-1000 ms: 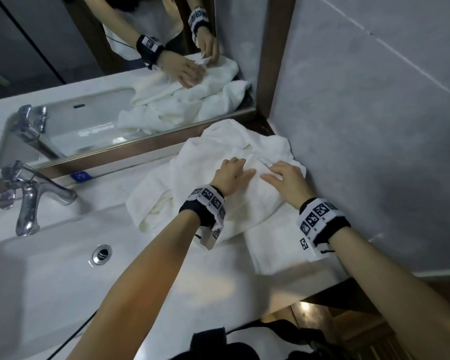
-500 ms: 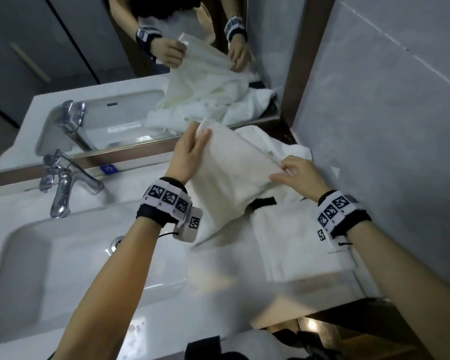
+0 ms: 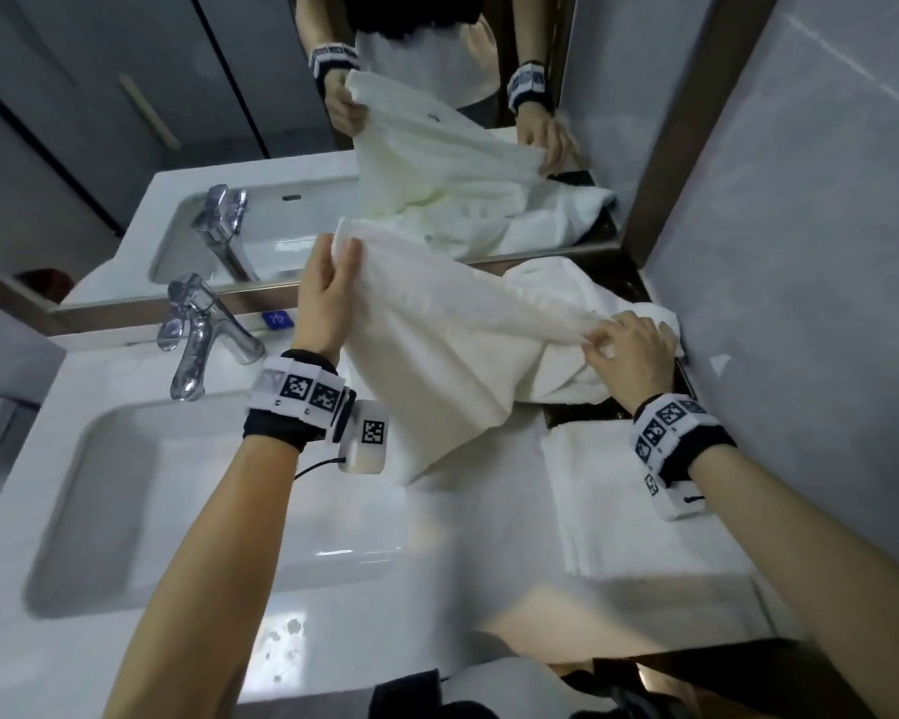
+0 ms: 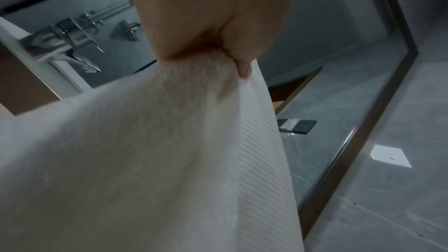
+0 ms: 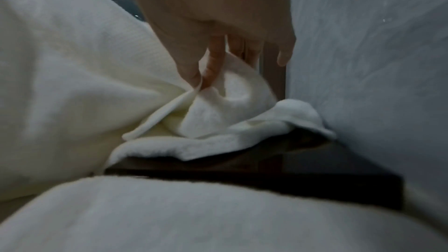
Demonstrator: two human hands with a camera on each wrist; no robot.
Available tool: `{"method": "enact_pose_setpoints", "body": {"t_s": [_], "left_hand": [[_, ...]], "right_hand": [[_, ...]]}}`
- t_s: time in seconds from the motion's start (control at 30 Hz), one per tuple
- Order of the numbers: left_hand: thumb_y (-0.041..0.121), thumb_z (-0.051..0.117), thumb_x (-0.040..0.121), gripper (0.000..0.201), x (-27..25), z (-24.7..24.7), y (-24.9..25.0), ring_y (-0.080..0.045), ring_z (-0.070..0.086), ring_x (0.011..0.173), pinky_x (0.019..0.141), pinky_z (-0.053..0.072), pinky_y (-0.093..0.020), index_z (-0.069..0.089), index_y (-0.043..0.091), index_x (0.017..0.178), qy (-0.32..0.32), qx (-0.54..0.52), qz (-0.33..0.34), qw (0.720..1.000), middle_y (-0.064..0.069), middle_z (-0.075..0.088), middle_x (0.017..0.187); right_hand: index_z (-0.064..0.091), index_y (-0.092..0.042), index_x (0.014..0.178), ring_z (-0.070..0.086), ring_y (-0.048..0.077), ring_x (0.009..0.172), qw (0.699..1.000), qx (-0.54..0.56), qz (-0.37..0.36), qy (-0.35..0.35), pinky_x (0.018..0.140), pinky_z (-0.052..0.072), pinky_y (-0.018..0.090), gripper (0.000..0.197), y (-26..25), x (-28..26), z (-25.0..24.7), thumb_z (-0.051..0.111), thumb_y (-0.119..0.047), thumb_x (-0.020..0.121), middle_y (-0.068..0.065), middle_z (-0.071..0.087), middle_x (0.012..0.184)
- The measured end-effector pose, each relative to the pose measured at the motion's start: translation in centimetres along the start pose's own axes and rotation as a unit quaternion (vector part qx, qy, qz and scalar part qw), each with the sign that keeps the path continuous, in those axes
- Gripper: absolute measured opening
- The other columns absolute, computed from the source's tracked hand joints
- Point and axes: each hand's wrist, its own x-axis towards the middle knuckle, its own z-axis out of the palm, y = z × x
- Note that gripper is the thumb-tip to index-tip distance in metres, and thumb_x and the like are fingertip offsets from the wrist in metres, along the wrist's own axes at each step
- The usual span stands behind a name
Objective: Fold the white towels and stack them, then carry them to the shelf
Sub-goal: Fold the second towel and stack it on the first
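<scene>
Both grips are closed on one white towel (image 3: 452, 355): our left hand (image 3: 328, 298) pinches a corner between thumb and fingers, held up above the desk (image 3: 437, 537) near the mirror (image 3: 229, 121), and the left wrist view shows the terry cloth bunched tight in that pinch with the woven border hanging down from it. Our right hand (image 3: 629, 350) pinches the opposite end lower down, thumb against forefinger, close to the grey wall (image 3: 800, 251); the other fingers (image 5: 283, 56) of that hand hang loose and hold nothing.

Between the two grips the towel's top edge runs as a slanting line, high at the left and low at the right, and the rest of the cloth drapes down toward us, its lower corner reaching the desk beside the sink (image 3: 177, 485). We judge that this slope is what the coming move turns on: the right end needs lifting level with the left before the towel can hang square for a fold.

Under the right hand lies a rumpled towel (image 3: 556, 282), on a dark tray (image 5: 290, 170) in the corner. A folded towel (image 3: 618, 511) lies flat on the desk below our right wrist, nearer the right hand, and we take it as the start of the stack.

Our left forearm reaches forward and up, wrist raised; our right forearm angles in low from the right.
</scene>
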Motion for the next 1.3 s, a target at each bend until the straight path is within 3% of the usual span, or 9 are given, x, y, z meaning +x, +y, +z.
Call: {"method": "enact_pose_setpoints", "body": {"t_s": [0.17,0.3,0.6,0.8,0.87,0.93,1.03,1.17,1.3], "left_hand": [[0.033,0.043,0.098,0.031,0.9,-0.2,-0.8,-0.010,0.030,0.063,0.061,0.027,-0.026,0.036,0.023,0.070,0.024,0.002,-0.044,0.999,0.006,0.031,0.069],[0.030,0.042,0.098,0.030,1.2,-0.4,-1.4,-0.009,0.029,0.062,0.060,0.027,-0.024,0.036,0.022,0.070,0.057,-0.022,-0.073,0.995,0.006,0.030,0.068],[0.032,0.042,0.097,0.026,2.5,-0.8,-2.1,-0.006,0.035,0.061,0.059,0.030,-0.022,0.045,0.025,0.072,0.089,-0.058,-0.076,0.991,0.009,0.038,0.067],[0.026,0.042,0.098,0.024,2.7,0.4,-5.9,-0.022,0.048,0.080,0.074,0.038,-0.033,0.051,0.014,0.079,0.051,0.024,-0.169,0.984,-0.001,0.048,0.073],[0.027,0.041,0.098,0.033,2.3,1.0,-7.2,-0.034,0.057,0.097,0.083,0.043,-0.038,0.056,-0.002,0.099,0.040,0.072,-0.205,0.975,-0.019,0.060,0.091],[0.029,0.038,0.096,0.041,1.9,1.6,-8.0,-0.042,0.053,0.111,0.091,0.042,-0.043,0.052,-0.008,0.106,0.049,0.097,-0.232,0.967,-0.029,0.057,0.109],[0.030,0.036,0.096,0.043,1.8,1.9,-8.3,-0.041,0.050,0.113,0.093,0.039,-0.044,0.050,-0.008,0.111,0.041,0.123,-0.238,0.963,-0.029,0.054,0.118],[0.032,0.036,0.097,0.044,1.9,1.7,-8.7,-0.032,0.051,0.102,0.088,0.038,-0.039,0.050,-0.005,0.114,0.039,0.129,-0.234,0.963,-0.022,0.055,0.113],[0.035,0.037,0.096,0.037,2.0,0.9,-9.3,-0.020,0.046,0.089,0.081,0.035,-0.033,0.051,0.001,0.102,0.045,0.107,-0.234,0.965,-0.010,0.049,0.095]], "right_hand": [[0.063,-0.005,0.094,0.054,0.035,0.104,0.997,0.062,0.030,0.041,0.098,0.032,0.043,0.016,0.7,1.0,-2.7,0.056,-0.016,0.085,0.016,0.062,0.108],[0.054,0.005,0.092,0.053,0.039,0.093,0.992,0.101,-0.034,0.074,0.087,0.036,0.045,0.016,1.0,3.2,-6.9,0.048,-0.010,0.090,0.027,0.058,0.097],[0.048,0.000,0.078,0.041,0.023,0.066,0.962,0.255,-0.099,-0.017,0.058,0.024,0.034,0.031,1.2,4.8,-11.2,0.030,-0.023,0.082,0.016,0.046,0.070],[0.040,-0.010,0.074,0.049,0.028,0.077,0.964,0.179,-0.006,-0.198,0.069,0.031,0.037,0.034,2.5,4.0,-3.2,0.038,-0.031,0.100,0.011,0.047,0.074],[0.045,-0.009,0.074,0.054,0.032,0.087,0.958,0.189,0.016,-0.216,0.080,0.037,0.040,0.035,2.9,3.0,-1.2,0.042,-0.035,0.098,0.012,0.052,0.083],[0.049,-0.019,0.071,0.054,0.027,0.094,0.949,0.226,0.047,-0.214,0.089,0.039,0.040,0.036,3.4,1.9,-0.5,0.045,-0.048,0.093,0.006,0.055,0.091],[0.058,-0.029,0.075,0.053,0.015,0.101,0.928,0.305,0.075,-0.199,0.092,0.037,0.029,0.027,4.0,0.7,-0.6,0.058,-0.055,0.082,-0.003,0.054,0.103],[0.062,-0.022,0.086,0.050,0.012,0.098,0.946,0.247,0.067,-0.198,0.091,0.038,0.028,0.028,4.7,0.1,-0.6,0.078,-0.038,0.070,-0.003,0.048,0.109],[0.060,-0.005,0.077,0.050,0.017,0.082,0.912,0.351,0.108,-0.182,0.072,0.037,0.025,0.024,5.9,0.1,-1.0,0.075,-0.024,0.077,0.001,0.055,0.084]]}}
